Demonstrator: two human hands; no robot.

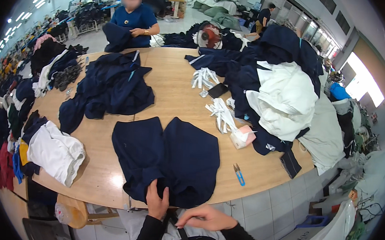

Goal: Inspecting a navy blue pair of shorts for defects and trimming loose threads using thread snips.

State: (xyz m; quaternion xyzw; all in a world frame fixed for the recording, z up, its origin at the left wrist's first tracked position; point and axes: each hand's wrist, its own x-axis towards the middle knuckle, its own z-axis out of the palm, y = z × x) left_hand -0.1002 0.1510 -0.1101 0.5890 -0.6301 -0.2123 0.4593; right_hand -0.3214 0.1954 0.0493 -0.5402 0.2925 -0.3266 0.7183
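Note:
A dark navy garment (190, 160) lies spread at the near edge of the table, its two wide panels like the legs of shorts pointing away from me. My left hand (157, 201) grips its near edge, with a fold of navy cloth between thumb and fingers. Just right of it, my right hand (210, 217) hovers off the table edge, fingers loosely bent and apart from the cloth. Nothing shows in that hand. Blue thread snips (239, 175) rest on the wood to the right of the garment.
On the table (169, 65) are a navy garment heap (110, 85), folded white cloth (56, 153), white strips (222, 114) and a pink-and-white block (242, 137). White garments (285, 99) cover navy ones at right. Across the table, a person (132, 20) holds navy cloth.

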